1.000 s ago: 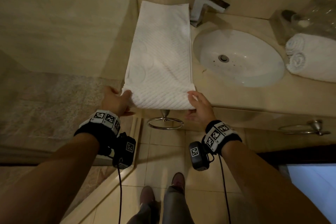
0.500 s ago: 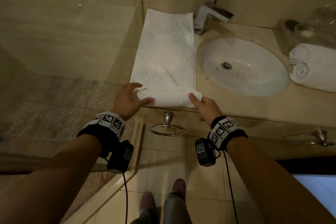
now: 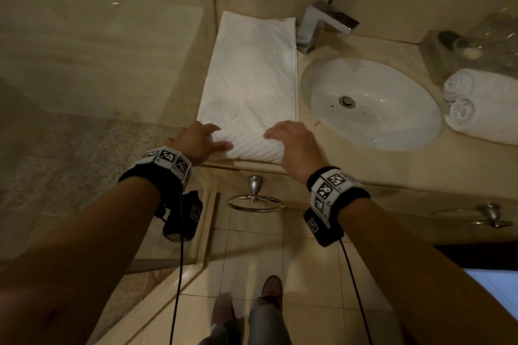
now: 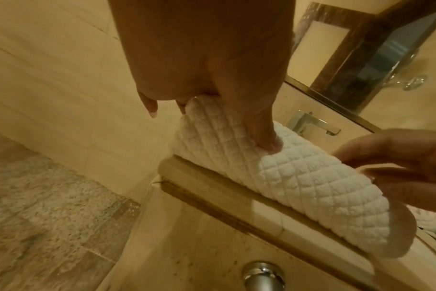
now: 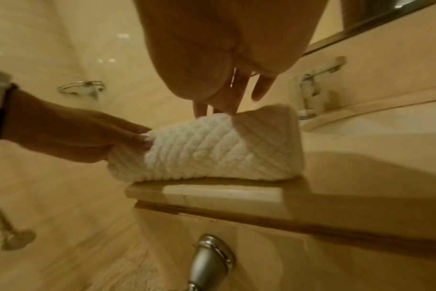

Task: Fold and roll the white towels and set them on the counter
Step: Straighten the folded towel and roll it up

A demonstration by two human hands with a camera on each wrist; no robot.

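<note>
Counter [image 3: 364, 165] towel [image 3: 252, 78] end now rolled.

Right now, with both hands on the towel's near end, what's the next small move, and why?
Probably roll the towel's curled near end a turn forward, toward the faucet. Only that end is curled, gripped by the left hand and right hand; the rest lies flat on the counter.

This is a bathroom. An oval white basin [image 3: 372, 109] is set in a beige stone counter [image 3: 378, 168] below a chrome faucet [image 3: 322, 22]. A towel ring [image 3: 253, 202] hangs under the edge, and rolled white towels [image 3: 482, 103] lie beside the basin.
</note>
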